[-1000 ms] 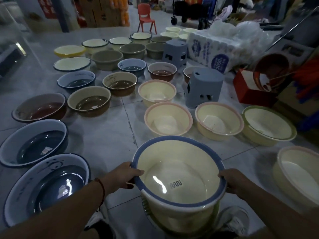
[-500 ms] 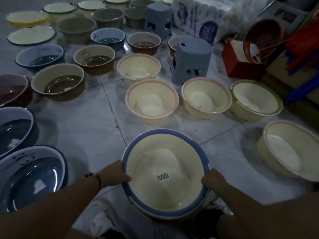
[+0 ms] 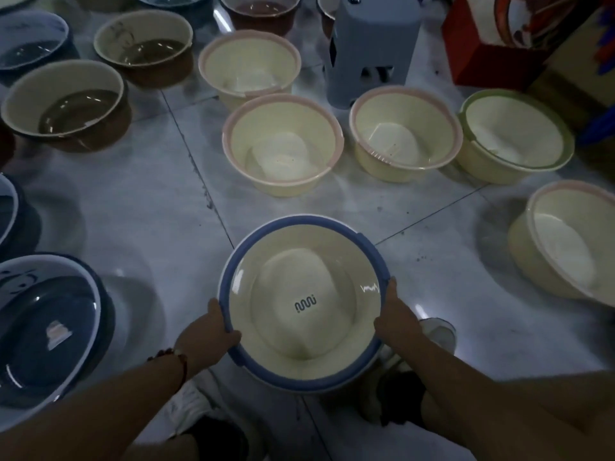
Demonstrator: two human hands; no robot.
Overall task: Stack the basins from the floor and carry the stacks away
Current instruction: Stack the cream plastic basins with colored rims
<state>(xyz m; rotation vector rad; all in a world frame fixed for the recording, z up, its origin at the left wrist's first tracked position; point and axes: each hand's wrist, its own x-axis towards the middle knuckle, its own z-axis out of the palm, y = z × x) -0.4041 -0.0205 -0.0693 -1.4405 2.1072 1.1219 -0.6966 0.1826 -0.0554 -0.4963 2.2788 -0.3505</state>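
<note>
**Blue-rimmed basin held at both sides above your shoes**

You hold a round cream basin with a blue rim (image 3: 303, 302), smooth glossy plastic with a small squiggle mark printed on its flat bottom. Your left hand (image 3: 207, 337) is closed on the rim at its left side, a beaded bracelet (image 3: 169, 356) on that wrist; your right hand (image 3: 394, 316) is closed on the rim at the right. The basin sits between the 2 hands, over your white shoes (image 3: 436, 334) and the pale tiled floor (image 3: 139, 201). To your left a dark blue basin (image 3: 46, 331) rests on the floor. Farther out, 3 cream basins stand in a row: 2 with pink rims (image 3: 283, 144) (image 3: 404, 133) and 1 with a green rim (image 3: 515, 134). Beyond them is a grey plastic stool (image 3: 369, 44), and to the far left are brown-bottomed basins (image 3: 66, 104).
</note>
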